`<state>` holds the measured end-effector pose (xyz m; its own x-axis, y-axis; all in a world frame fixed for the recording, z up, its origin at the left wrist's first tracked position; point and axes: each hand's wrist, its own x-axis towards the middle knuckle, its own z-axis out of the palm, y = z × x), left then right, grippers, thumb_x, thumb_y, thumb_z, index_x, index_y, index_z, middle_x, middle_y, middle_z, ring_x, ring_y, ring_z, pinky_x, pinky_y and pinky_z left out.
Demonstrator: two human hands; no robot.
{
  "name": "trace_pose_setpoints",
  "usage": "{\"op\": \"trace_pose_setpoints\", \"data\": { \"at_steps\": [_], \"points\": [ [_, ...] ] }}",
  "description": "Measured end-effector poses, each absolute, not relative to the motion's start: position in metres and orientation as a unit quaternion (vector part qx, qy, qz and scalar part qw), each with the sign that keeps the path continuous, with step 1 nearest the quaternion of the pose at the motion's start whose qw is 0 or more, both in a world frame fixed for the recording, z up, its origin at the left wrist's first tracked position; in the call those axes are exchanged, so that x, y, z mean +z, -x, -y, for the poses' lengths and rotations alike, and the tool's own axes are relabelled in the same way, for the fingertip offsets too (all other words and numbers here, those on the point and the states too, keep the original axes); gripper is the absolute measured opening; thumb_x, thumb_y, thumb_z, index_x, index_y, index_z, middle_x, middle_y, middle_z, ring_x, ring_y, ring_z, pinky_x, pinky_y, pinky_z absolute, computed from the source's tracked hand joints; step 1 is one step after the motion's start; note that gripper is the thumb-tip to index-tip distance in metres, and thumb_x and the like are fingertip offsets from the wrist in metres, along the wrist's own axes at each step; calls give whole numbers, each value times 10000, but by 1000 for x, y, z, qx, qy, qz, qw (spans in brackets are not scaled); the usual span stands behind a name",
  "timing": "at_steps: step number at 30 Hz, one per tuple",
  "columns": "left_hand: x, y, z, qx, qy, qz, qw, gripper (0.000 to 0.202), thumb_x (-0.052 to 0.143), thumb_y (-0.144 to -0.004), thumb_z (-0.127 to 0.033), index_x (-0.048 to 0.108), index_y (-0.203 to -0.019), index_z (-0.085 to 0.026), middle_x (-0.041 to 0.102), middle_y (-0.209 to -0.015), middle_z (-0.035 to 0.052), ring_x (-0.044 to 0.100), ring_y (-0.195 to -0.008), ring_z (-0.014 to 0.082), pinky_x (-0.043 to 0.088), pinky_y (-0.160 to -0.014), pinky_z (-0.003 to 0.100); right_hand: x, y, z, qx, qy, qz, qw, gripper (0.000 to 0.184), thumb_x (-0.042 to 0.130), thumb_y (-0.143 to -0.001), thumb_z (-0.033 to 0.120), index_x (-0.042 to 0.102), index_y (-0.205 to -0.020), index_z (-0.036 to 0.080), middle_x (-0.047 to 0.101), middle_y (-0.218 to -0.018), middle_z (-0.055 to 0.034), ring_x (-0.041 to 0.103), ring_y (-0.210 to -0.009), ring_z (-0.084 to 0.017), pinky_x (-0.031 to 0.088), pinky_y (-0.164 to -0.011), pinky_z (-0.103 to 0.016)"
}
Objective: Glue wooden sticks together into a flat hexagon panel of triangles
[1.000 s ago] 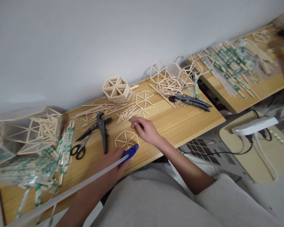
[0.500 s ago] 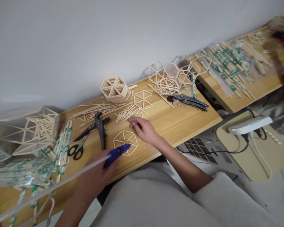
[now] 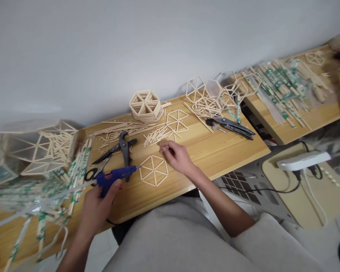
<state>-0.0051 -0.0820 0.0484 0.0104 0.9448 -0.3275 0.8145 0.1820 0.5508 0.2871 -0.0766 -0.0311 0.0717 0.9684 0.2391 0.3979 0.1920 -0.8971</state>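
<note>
Left hand [image 3: 98, 206] is closed around the blue glue gun [image 3: 115, 175], lower left of centre. Right hand [image 3: 177, 156], fingers loosely bent, presses small sticks [image 3: 155, 136] beside the hexagon frame [image 3: 153, 170]. The hot nozzle could burn fingers or drip glue onto the tabletop [image 3: 215, 145].

Table [image 3: 215, 151]: pale wood, smooth, satin sheen. Glue gun [image 3: 113, 176]: blue plastic, glossy. Hexagon frame [image 3: 153, 170]: thin raw wooden sticks, matt. Pliers [image 3: 124, 149]: dark matt metal. Scissors [image 3: 94, 173]: black plastic handles. Stick packets [image 3: 277, 81]: clear glossy film, green print.
</note>
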Motion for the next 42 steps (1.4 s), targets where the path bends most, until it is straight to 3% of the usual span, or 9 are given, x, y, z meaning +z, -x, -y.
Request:
{"op": "trace_pose_setpoints", "data": {
  "at_steps": [10,14,17,20,25,31,35,39,42],
  "points": [
    [25,20,92,152,-605,-670,403,524,541,-894,-633,661,-588,-225,647,-520,17,581,-492,174,494,-558,300,-31,-286,79,291,578,610,458,106,648,-1003,307,706,-1027,221,728,-871,-56,681,-782,-212,543,-711,-335],
    [21,26,96,186,-594,-657,425,489,561,-894,-607,708,-650,-209,647,-522,13,580,-495,163,480,-523,277,-16,-280,84,271,531,673,438,85,650,-1019,292,705,-1053,237,748,-1003,-77,689,-959,-252,557,-888,-423],
    [20,28,99,216,-583,-651,436,466,578,-901,-594,726,-703,-198,653,-530,14,591,-508,162,483,-524,273,-3,-270,91,293,475,733,389,223,719,-993,307,692,-1202,233,730,-1197,-110,656,-1135,-286,519,-1024,-491],
    [20,29,99,245,-578,-640,442,451,586,-923,-576,728,-747,-185,681,-578,23,600,-524,161,489,-539,278,6,-262,97,339,430,772,323,186,720,-1008,299,710,-1179,226,758,-1124,-90,677,-1105,-273,501,-1071,-497],
    [25,26,93,267,-573,-643,433,481,573,-921,-591,706,-698,-186,673,-566,31,617,-534,174,496,-555,291,19,-275,104,431,427,742,287,121,663,-1050,247,764,-995,210,791,-956,-41,734,-876,-197,561,-832,-326],
    [23,30,84,217,-586,-675,393,532,555,-902,-621,674,-579,-215,704,-583,44,626,-546,180,504,-587,304,39,-325,104,474,533,615,336,333,739,-979,511,763,-877,196,758,-753,-21,705,-627,-159,519,-612,-259],
    [14,33,84,203,-581,-682,395,519,554,-888,-647,731,-665,-213,633,-497,9,572,-483,175,480,-547,305,44,-352,101,440,606,544,378,394,725,-968,564,682,-841,193,699,-673,0,606,-491,-130,449,-487,-247],
    [5,35,87,226,-575,-677,399,504,557,-890,-634,709,-655,-216,622,-499,6,563,-476,172,454,-511,297,42,-357,99,344,652,565,371,427,622,-1036,554,637,-792,203,569,-548,42,507,-457,-118,393,-501,-254],
    [1,36,90,242,-569,-673,406,493,564,-882,-625,706,-655,-213,633,-512,10,552,-463,167,441,-485,293,37,-348,96,315,641,605,351,426,573,-1067,534,657,-812,203,586,-577,30,516,-508,-130,398,-563,-269]
  ]
}}
